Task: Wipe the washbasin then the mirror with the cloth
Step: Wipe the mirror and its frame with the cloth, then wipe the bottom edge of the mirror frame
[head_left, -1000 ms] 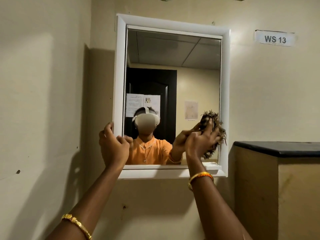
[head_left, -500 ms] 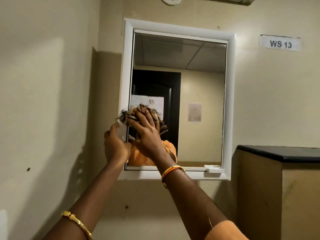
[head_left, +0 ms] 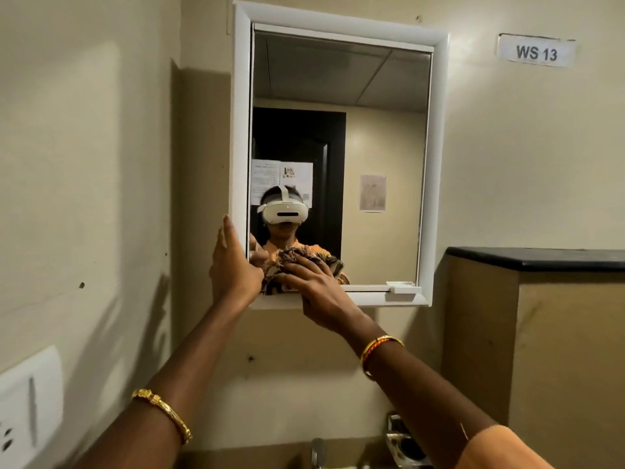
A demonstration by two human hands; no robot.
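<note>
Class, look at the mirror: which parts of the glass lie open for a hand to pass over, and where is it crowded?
Open: the mirror glass from the top frame down its middle and right side to the small ledge. Crowded: the lower left corner, where the right hand presses the cloth and the left hand grips the frame.

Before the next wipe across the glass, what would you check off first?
1. Cloth in the right hand: ok, fingers pressed over it.
2. Cloth on the mirror glass: ok, at the lower left corner.
3. Left hand steadying the frame: ok, it grips the left edge.
4. Glass to the right and above free of obstacles: ok; only a small tab at the bottom right.
5. Glass clean already: cannot tell.
6. Washbasin done: cannot tell; only the tap shows.
</note>
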